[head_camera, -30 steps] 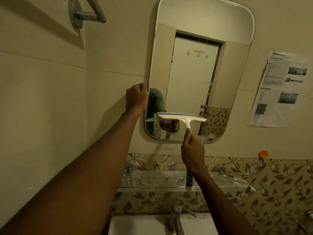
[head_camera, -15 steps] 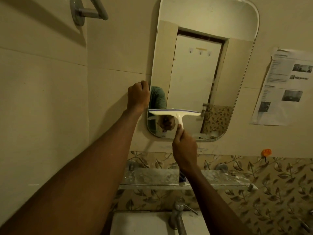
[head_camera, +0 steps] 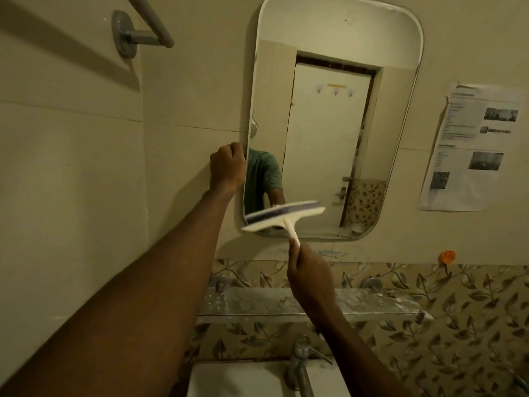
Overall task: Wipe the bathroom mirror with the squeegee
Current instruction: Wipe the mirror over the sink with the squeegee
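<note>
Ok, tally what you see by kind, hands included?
mirror: 1
squeegee: 1
hands: 2, left hand, right hand
glass shelf: 1
tap: 1
sink: 1
paper notice: 1
towel bar: 1
orange hook: 1
Total: 10

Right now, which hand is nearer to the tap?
Right. The right hand, holding the squeegee, is above the tap; the left hand holds the left edge of the mirror, much higher.

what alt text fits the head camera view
A person's right hand holds a white squeegee by its handle at the lower left of a wall mirror, while the left hand grips the mirror's left edge. A glass shelf sits below.
</note>
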